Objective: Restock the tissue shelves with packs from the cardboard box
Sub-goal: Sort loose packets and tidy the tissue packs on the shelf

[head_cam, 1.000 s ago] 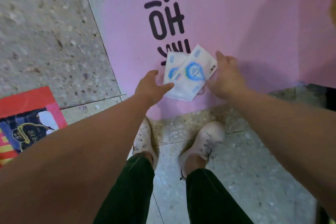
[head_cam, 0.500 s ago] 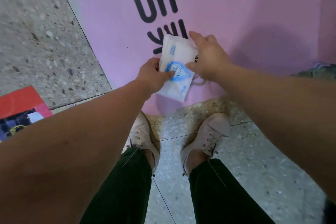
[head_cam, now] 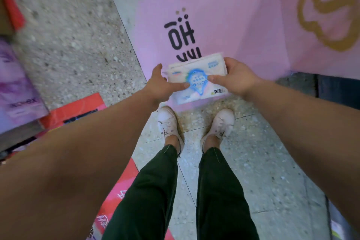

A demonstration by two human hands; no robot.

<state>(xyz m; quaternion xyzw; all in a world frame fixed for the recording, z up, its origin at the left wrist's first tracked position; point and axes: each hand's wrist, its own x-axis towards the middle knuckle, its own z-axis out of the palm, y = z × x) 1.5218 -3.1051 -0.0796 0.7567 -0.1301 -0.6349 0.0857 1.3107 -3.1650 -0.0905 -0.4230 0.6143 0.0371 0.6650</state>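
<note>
1. Two hands on the load: left hand [head_cam: 158,87] and right hand [head_cam: 236,79] hold a small stack of tissue packs [head_cam: 196,79] between them, at about waist height, out in front of the body.
2. Right hand: thumb lies across the top face and the fingers curl round the far right end, so a firm grip. Left hand: thumb presses the top face near the blue logo and the fingers reach round the left end; how far they wrap underneath is hidden.
3. Stack looks like two or three packs, edges not quite flush; exact count can't be told because of blur.
4. Step, as I judge it: carry/transfer. Packs are out of the box and in hand, not yet shelved. Neither cardboard box nor tissue shelf is clearly in view.
5. Beyond the hands: pink panel [head_cam: 224,15] with black lettering. Below the hands: terrazzo floor [head_cam: 64,45] and white shoes [head_cam: 168,122]. Left of the left arm: red packaging [head_cam: 78,109] and a purple pack [head_cam: 15,91], blurred.
6. Next move needs:
   - squaring the stack so the edges line up;
   - locating the shelf slot, probably by turning;
   - keeping inward pressure from both sides; slick wrap, so packs may slide apart.
</note>
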